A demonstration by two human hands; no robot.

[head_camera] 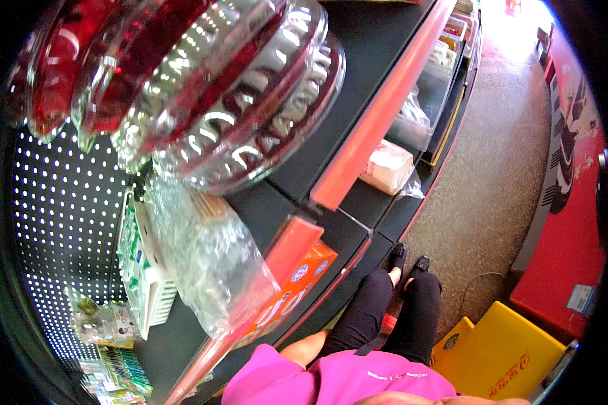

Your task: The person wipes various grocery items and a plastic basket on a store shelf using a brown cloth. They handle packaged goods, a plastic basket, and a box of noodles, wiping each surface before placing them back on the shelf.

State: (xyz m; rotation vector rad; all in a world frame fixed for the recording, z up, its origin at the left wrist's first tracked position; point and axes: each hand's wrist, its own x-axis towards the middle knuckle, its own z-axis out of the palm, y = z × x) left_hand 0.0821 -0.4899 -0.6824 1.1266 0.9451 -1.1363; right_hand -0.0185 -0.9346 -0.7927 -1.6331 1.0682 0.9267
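Observation:
Neither of my hands is in view. A bare arm (305, 349) shows below the pink sleeve (266, 372), and its hand cannot be seen. Before me, at the upper left, a stack of clear and dark-red plastic dishes with ribbed rims (223, 96) looms close to the camera. Beside it on the black shelf (177, 336) lies a crumpled clear plastic bag (207, 268). Behind the bag stands a white slotted plastic basket (159, 304) with green-and-white packets (131, 243) in it.
Red strips (385, 106) edge the shelf. Orange cartons (296, 283), a wrapped white pack (387, 167) and a clear bin (415, 114) sit lower down. Perforated panel (66, 202) backs the shelf. A yellow box (506, 354) and a red counter (562, 263) flank the aisle floor (486, 167).

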